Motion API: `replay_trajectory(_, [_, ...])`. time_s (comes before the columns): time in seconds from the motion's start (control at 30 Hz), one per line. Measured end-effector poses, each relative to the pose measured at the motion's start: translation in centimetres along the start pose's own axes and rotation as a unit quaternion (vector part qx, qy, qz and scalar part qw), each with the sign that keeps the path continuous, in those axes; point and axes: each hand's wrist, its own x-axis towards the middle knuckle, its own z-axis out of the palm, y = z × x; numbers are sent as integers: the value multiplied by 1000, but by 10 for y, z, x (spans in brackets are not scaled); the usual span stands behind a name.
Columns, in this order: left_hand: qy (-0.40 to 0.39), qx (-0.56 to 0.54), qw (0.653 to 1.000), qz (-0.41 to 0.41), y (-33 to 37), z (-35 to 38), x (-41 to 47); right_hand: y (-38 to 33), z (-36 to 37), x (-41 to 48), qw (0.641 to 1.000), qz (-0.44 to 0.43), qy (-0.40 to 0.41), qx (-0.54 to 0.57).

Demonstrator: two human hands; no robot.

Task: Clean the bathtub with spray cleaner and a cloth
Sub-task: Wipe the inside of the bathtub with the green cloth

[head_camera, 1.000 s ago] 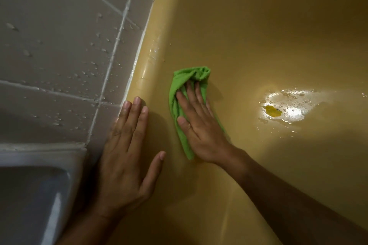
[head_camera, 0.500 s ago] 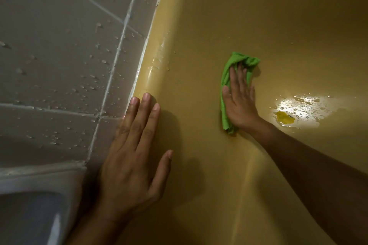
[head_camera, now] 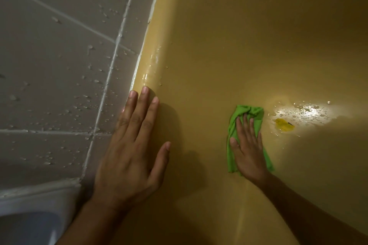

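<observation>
A yellow bathtub (head_camera: 229,36) fills most of the view, its rim running up the left side. My right hand (head_camera: 248,149) lies flat with straight fingers on a crumpled green cloth (head_camera: 232,137), pressing it against the tub's inner wall near the bottom. My left hand (head_camera: 131,145) rests flat on the tub's rim, fingers straight and spread. A bright yellow spot (head_camera: 283,124) sits on the wet tub floor just right of the cloth. No spray bottle is in view.
Grey wall tiles (head_camera: 59,55) with water drops and white grout meet the rim on the left. A white fixture (head_camera: 29,219) sits at the bottom left corner. A glare patch with droplets (head_camera: 302,112) marks the wet tub floor.
My right hand has slid the green cloth from beside the rim across and down the tub wall toward the yellow spot. My left hand has stayed on the rim.
</observation>
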Motion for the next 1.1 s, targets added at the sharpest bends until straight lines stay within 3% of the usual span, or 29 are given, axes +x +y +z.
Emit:
replay_trajectory(0.17, [-4, 3, 1000, 4, 1, -1, 7, -39, 28, -51, 988, 13, -11, 152])
replay_trajectory(0.3, [-1, -7, 1000, 14, 0, -4, 11, -77, 27, -68, 981, -26, -38, 186])
replay_trajectory(0.47, [5, -10, 1000, 17, 1, -5, 16, -125, 0, -45, 979, -157, -47, 122])
replay_trajectory(0.63, [-2, 3, 1000, 17, 1, -5, 19, -167, -41, 29, 968, -250, 10, 11])
replay_trajectory(0.83, [-8, 13, 1000, 16, 1, -7, 26, -189, -87, 126, 961, -261, 80, -51])
replay_trajectory(1.1, [-28, 44, 999, 11, 1, -8, 43, -137, -102, 175, 964, -208, 108, -124])
